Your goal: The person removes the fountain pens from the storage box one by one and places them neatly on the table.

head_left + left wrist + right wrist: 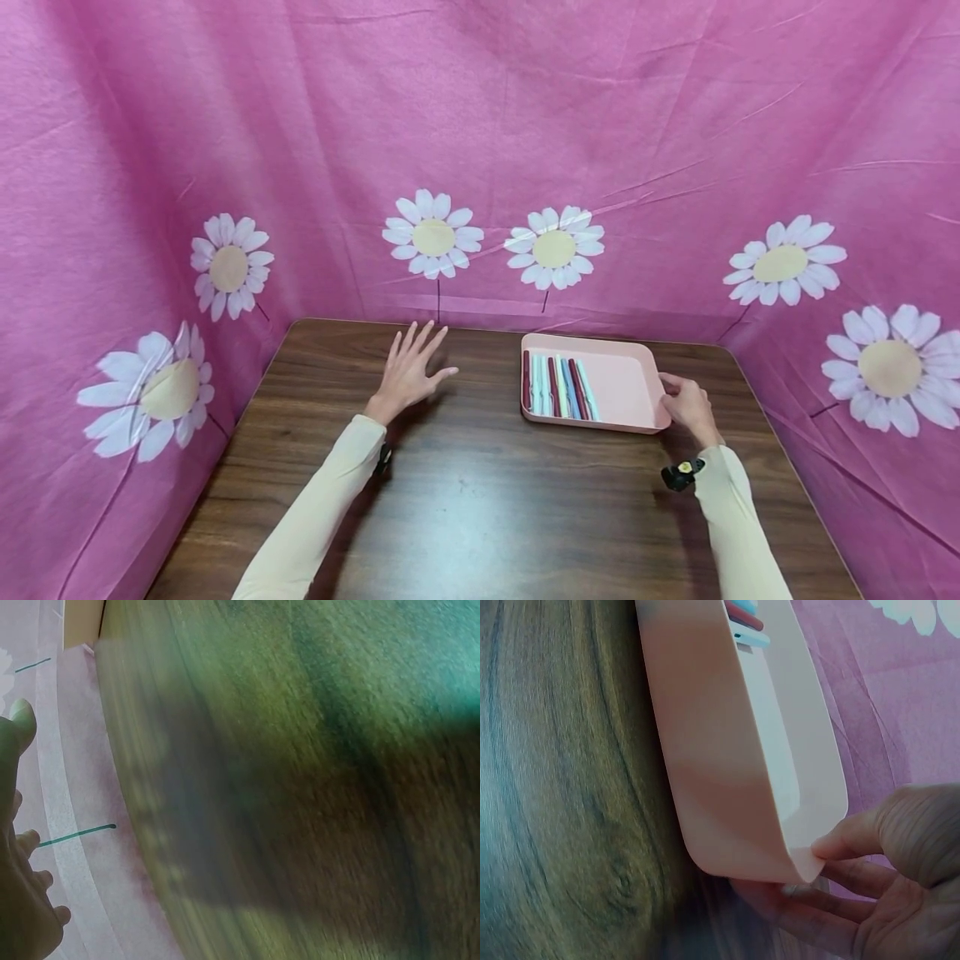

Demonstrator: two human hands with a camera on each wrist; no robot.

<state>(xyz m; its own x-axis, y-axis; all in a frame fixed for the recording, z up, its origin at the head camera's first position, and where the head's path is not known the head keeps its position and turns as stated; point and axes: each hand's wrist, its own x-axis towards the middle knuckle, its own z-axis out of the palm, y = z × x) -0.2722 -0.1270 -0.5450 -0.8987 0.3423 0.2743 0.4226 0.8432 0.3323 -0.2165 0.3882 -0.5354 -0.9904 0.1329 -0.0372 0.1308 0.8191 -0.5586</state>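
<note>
I'd keep tray [626, 383] lvl & grip gentle so pen-like sticks [553, 387] in its L half don't roll | tray: far R of tbl [450, 533] | R hand [688, 410]: pinching tray's R end, thumb inside, fingers outside | L hand [408, 375]: fingers spread wide, nothing held, arm extended fwd

Dark brown wood-grain table [465, 533], glossy, rounded far corners. On it: shallow pale pink rectangular tray [627, 383], close to far edge, between that edge's middle and far right corner, long sides roughly along it.
</note>
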